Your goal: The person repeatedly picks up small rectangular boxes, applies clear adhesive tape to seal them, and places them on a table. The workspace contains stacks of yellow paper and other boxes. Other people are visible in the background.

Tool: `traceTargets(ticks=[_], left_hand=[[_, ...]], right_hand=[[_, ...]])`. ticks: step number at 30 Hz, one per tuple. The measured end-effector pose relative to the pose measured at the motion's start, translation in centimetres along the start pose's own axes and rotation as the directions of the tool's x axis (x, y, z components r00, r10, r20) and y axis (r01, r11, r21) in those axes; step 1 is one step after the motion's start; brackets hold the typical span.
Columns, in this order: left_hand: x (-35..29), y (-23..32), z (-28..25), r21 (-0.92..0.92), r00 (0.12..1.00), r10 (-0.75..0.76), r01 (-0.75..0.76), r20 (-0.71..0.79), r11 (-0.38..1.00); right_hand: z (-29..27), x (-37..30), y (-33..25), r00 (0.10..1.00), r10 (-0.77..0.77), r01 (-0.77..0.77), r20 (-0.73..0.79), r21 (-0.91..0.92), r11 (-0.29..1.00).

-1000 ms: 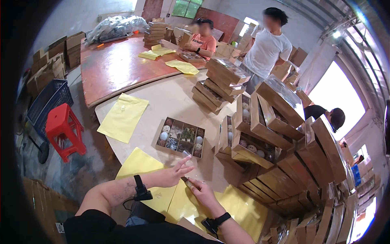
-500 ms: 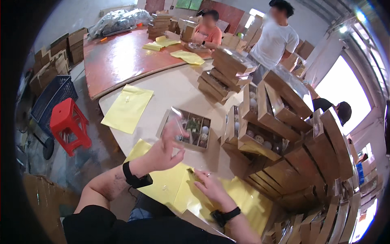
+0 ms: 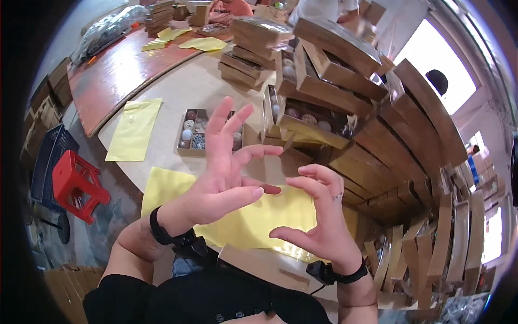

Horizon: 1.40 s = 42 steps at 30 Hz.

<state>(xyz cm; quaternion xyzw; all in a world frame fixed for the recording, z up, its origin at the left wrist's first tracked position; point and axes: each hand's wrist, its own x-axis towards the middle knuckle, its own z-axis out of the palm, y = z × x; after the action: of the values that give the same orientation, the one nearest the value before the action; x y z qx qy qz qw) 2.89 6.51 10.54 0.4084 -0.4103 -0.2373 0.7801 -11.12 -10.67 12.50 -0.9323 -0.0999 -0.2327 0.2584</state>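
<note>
At the near edge of the surface (image 3: pixel 172 96), a brown cardboard piece (image 3: pixel 261 265) sits just in front of the person's dark top. Above it, both hands look released: left hand (image 3: pixel 222 177) has fingers fanned, right hand (image 3: pixel 326 227) is curved in a loose C, thumb apart from fingers. Nothing visible in either; can't rule out something thin and clear. Fingertips come close to each other; whether they touch, can't tell. Yellow sheet (image 3: pixel 253 216) lies flat under them, probably put there to be within reach of both hands. Divided box (image 3: pixel 191 153) is on the surface just past that sheet, partly hidden by the left hand, balls in its compartments. Likely set back so the near strip stays workable, open side up so contents can be seen. Second yellow sheet (image 3: pixel 133 132) lies left of it, near the surface's left edge; past that edge it's a drop to the floor, red stool (image 3: pixel 75 174) beside it. Bare room runs between second sheet and box, and on behind the box. Right side is tight: staggered box stack (image 3: pixel 329 83) and a long run of cartons (image 3: pixel 404 143) wall it off, corners overhanging, so a wide right swing could clip them. Farther out, a red tabletop (image 3: pixel 116 73) butts up near the far edge, with a co-worker in an orange top (image 3: pixel 231 9) behind it.
</note>
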Motion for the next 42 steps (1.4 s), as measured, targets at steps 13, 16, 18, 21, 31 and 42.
traceTargets(ticks=[13,16,18,21,31,42], left_hand=[[-2.9,-0.7,1.9,-0.167,0.996,-0.057,0.067,0.067,0.984],[-4.3,-1.4,1.7,-0.162,0.997,-0.015,0.027,0.075,0.986],[-4.8,-1.8,1.6,-0.14,0.997,0.018,-0.008,0.07,0.99],[-5.1,-2.0,1.5,-0.112,0.998,0.037,-0.032,0.042,0.993],[-4.7,-2.2,0.7,0.026,0.983,0.131,-0.135,0.126,0.99],[-4.7,-2.4,0.1,0.138,0.95,0.186,-0.226,0.252,0.964]], right_hand=[[-0.7,-1.9,0.8,0.994,0.097,-0.085,-0.041,0.228,0.97],[0.3,-3.2,0.6,0.976,0.214,-0.181,-0.031,0.429,0.885],[1.1,-3.2,-0.4,0.946,0.32,-0.237,-0.044,0.581,0.779],[1.1,-3.1,-0.4,0.95,0.312,-0.245,-0.005,0.605,0.757],[0.0,-3.2,-0.2,0.96,0.272,-0.265,0.066,0.533,0.804],[1.7,-2.1,0.8,0.873,0.343,-0.475,0.346,0.762,0.44]])
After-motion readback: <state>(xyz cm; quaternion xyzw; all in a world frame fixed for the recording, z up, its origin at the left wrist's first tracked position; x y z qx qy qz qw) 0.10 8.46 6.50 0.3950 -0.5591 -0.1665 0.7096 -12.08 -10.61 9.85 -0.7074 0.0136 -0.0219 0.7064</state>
